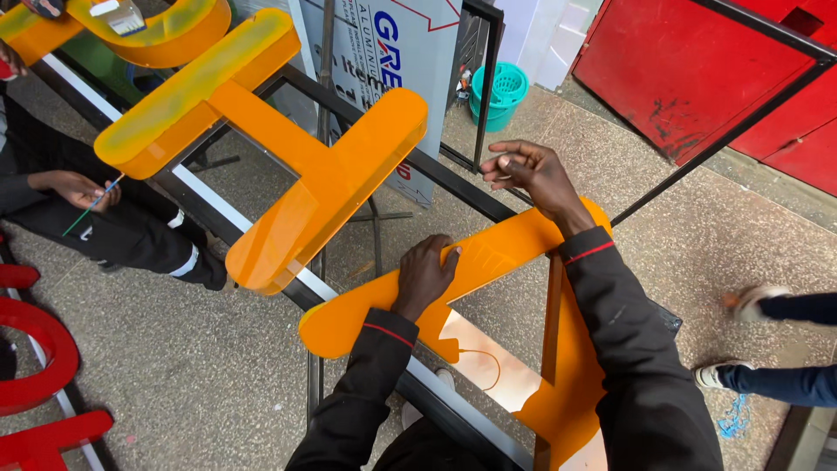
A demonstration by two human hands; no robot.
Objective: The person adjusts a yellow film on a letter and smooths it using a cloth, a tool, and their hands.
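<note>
The left hand lies flat, fingers pressed together, on the orange sign letter resting on the black metal frame, while beyond that letter's top edge the right hand pinches something too small to tell.

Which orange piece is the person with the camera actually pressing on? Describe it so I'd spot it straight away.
Find the black metal frame crossing the speckled floor. Near its lower middle, the left hand lies flat on a glossy orange sign letter, near the right hand. Unlike the neighbouring orange letter up left, it has two dark-sleeved arms over it.
</note>
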